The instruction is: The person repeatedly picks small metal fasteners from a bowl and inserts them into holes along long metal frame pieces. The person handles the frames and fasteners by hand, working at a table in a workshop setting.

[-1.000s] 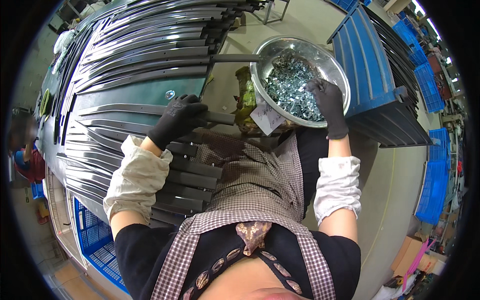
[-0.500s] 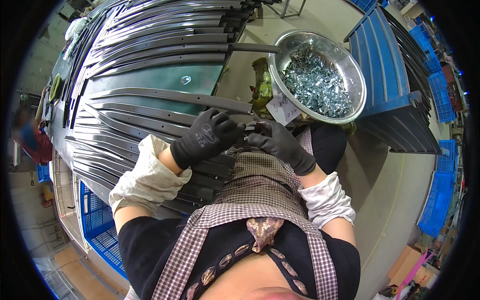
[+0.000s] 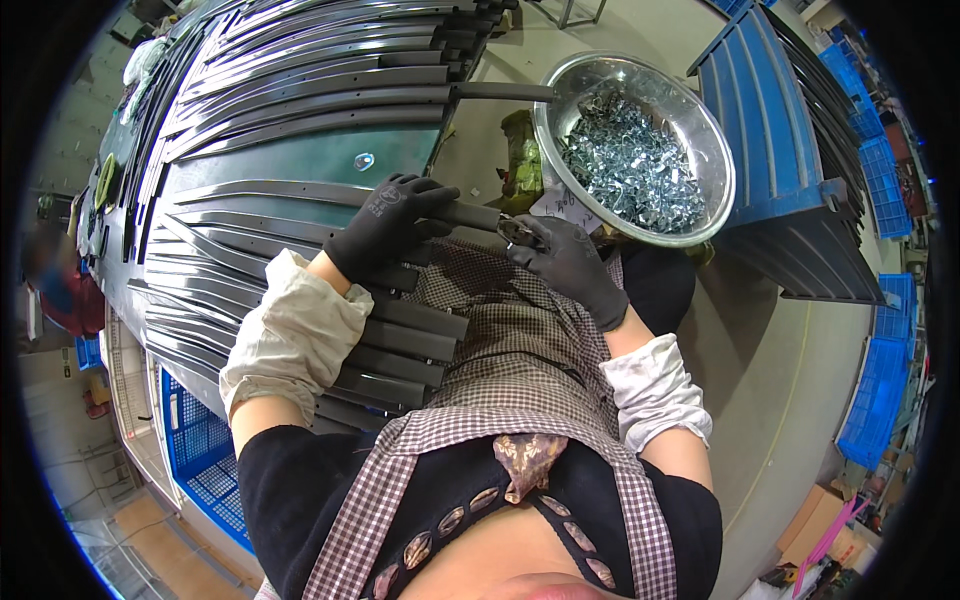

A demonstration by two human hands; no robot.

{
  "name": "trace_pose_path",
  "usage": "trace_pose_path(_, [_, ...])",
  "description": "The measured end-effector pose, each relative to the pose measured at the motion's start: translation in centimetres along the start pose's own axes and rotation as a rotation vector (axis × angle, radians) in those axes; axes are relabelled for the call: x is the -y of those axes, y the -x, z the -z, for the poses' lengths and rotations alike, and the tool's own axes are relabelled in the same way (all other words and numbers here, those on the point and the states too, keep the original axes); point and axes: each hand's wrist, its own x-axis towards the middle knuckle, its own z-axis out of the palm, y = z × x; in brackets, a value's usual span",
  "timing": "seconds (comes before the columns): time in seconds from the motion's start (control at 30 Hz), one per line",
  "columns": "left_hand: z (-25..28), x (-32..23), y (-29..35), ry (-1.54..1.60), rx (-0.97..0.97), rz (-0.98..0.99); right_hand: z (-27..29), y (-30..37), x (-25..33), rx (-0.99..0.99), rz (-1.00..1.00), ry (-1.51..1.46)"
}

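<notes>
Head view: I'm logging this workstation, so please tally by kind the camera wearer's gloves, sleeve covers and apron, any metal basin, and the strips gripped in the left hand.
Black gloves: 2
White cloth sleeve covers: 2
Checked apron: 1
Round metal basin: 1
Dark strip gripped in the left hand: 1
Total: 7

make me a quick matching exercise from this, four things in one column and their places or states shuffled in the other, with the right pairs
1. left hand
2. right hand
3. metal bowl
4. ribbed bin

A. filled with loose shiny metal pieces
B. at the right end of a dark strip
C. blue
D. gripping the dark strip, back from that end

Pairs: 1-D, 2-B, 3-A, 4-C
</notes>
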Motion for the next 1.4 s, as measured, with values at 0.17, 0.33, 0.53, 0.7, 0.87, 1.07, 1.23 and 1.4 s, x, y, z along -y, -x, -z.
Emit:
trace_pose_path(0.17, [0.0,-0.2,-0.5,0.067,0.022,-0.008,-0.4,-1.9,-2.3,0.032,0.183,0.067])
trace_pose_path(0.33, [0.2,-0.4,-0.7,0.093,0.043,0.018,1.3,-4.1,-0.9,0.259,0.049,-0.272])
trace_pose_path(0.53, [0.2,-0.5,-0.7,0.086,0.031,0.021,-0.1,-3.2,-3.0,-0.013,0.110,0.200])
trace_pose_path(0.7, [0.2,-0.6,-0.6,0.043,0.019,-0.001,1.0,0.9,-3.7,-0.008,0.104,0.247])
trace_pose_path(0.87, [-0.3,-0.2,-0.5,0.057,0.014,-0.007,0.1,1.1,-3.2,0.004,0.159,0.273])
trace_pose_path(1.07, [0.4,-1.0,-0.6,0.039,0.047,-0.012,-0.4,-0.8,0.4,0.051,0.160,0.510])
trace_pose_path(1.23, [-0.2,0.1,-0.6,0.064,0.068,-0.082,-0.7,0.3,0.6,0.020,0.167,0.578])
trace_pose_path(1.4, [1.5,-2.9,-0.5,-0.038,0.083,-0.109,4.0,2.2,-1.1,-0.095,0.152,0.499])
